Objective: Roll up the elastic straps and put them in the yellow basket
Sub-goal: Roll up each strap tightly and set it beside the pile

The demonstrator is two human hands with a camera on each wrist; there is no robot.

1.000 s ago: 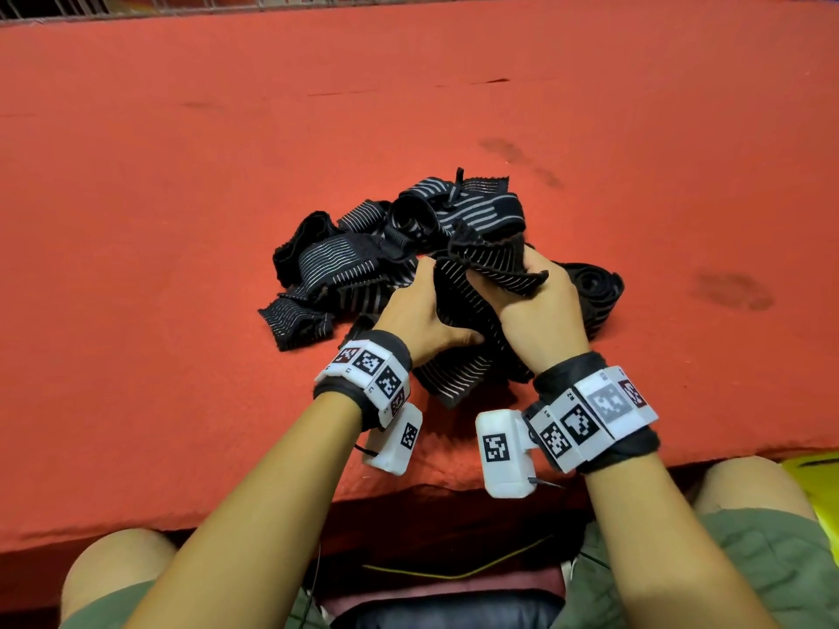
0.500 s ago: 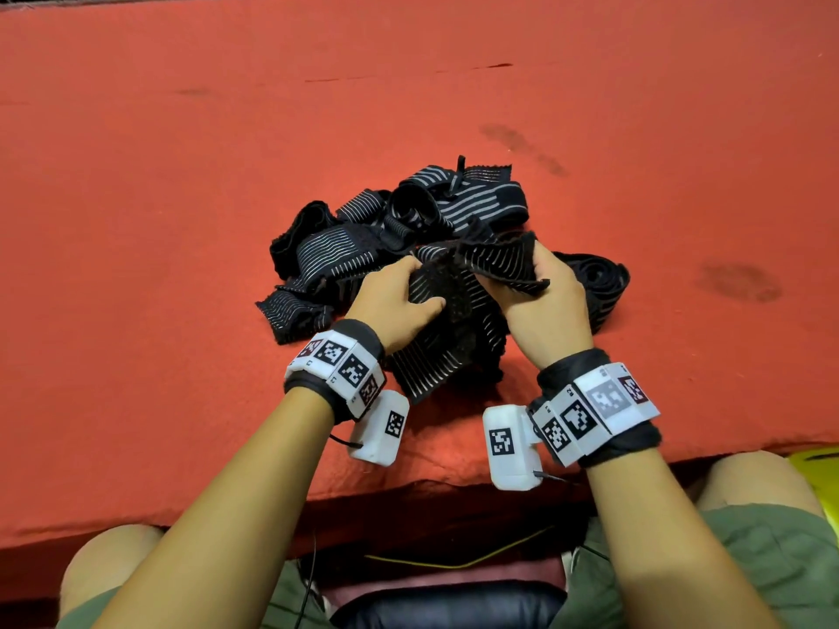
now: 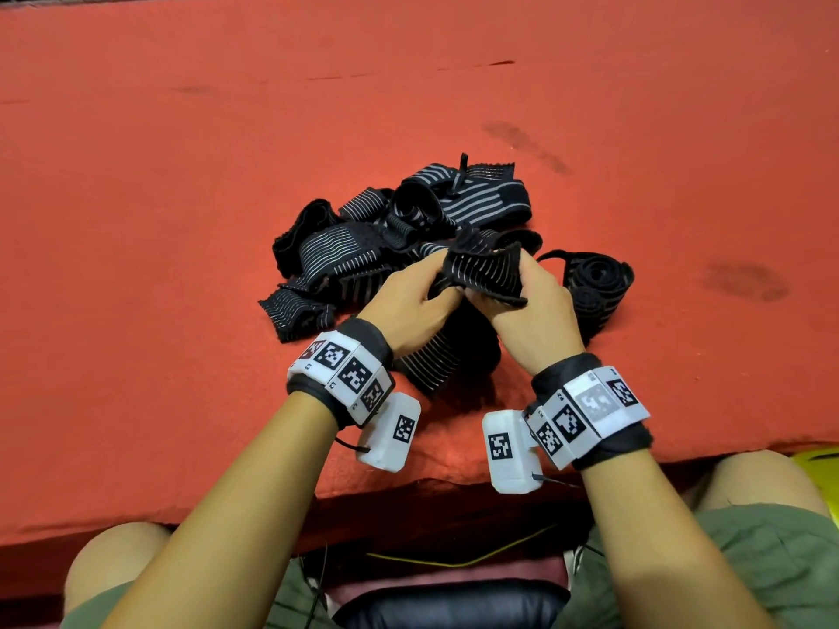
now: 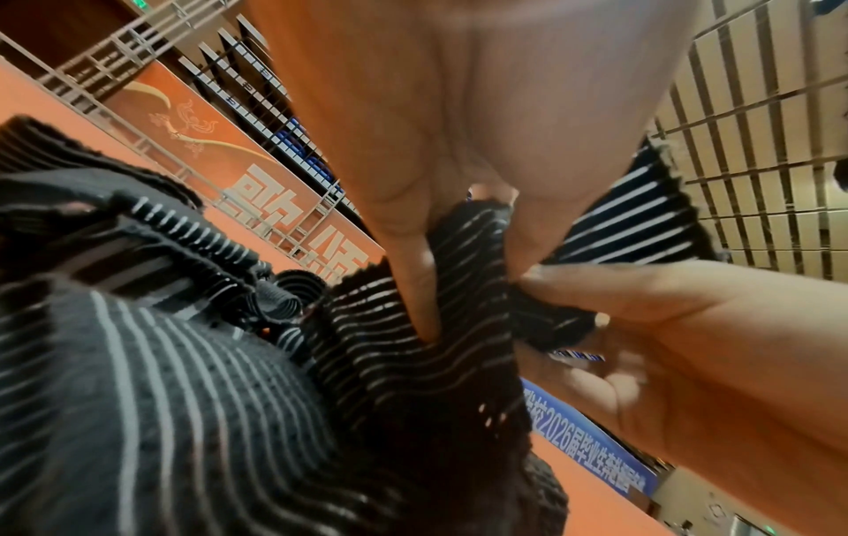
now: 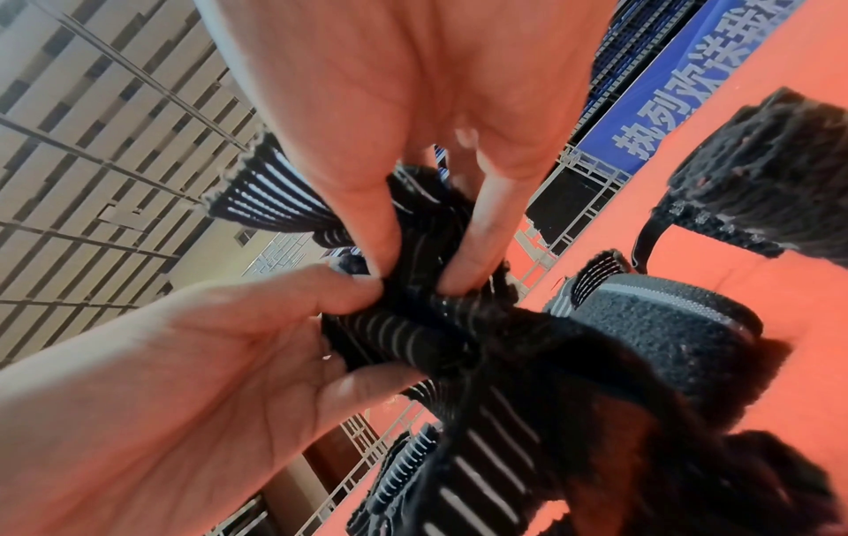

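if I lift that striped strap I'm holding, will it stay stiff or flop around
Probably flop: the striped strap already folds and sags between the left hand and right hand. Its ribbed knit likely grips rather than slips. It probably snags the pile.

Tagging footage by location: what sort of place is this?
Probably a big indoor hall or sports arena, not a home. The wrist views show metal railings, a blue banner with Chinese text and a slatted ceiling. The elastic straps lie on a red-covered table.
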